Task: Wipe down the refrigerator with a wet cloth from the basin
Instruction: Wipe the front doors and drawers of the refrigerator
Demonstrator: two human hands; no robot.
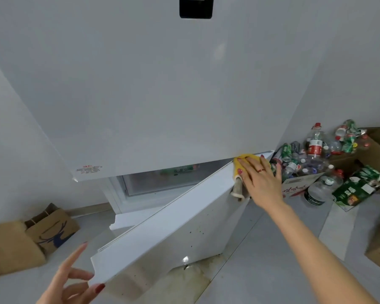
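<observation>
1. The refrigerator (pixel 162 95) filled the upper part of the head view, white, its upper door closed and a dark panel (pixel 196 7) at the top edge.
2. The lower door (pixel 162 233) stood swung open toward the person, its top edge running from the fridge's right corner down to the lower left.
3. The right hand (pixel 259 178) lay flat on the lower door's top corner, next to the hinge side of the fridge, fingers (pixel 248 163) straight and spread — pressing, not clenched.
4. The cloth (pixel 242 163), yellow on top, lay directly under those fingers; its yellow edge showed beyond the fingertips toward the fridge body, and a paler end hung down the door's face below the thumb.
5. The left hand (pixel 75 284) was at the free end of the lower door, fingers relaxed and extended, the thumb touching the door's corner edge — nothing was grasped.
6. Inside the fridge, behind the open door, a clear drawer front (pixel 162 181) showed.
7. Right of the fridge, on the floor (pixel 272 270), a heap of empty plastic bottles (pixel 316 154) filled a cardboard box (pixel 298 185), with a green carton (pixel 360 187) beside it.
8. Left of the fridge stood a brown paper bag (pixel 53 229) against the wall.
9. The floor under the lower door carried brownish stains (pixel 198 275).
</observation>
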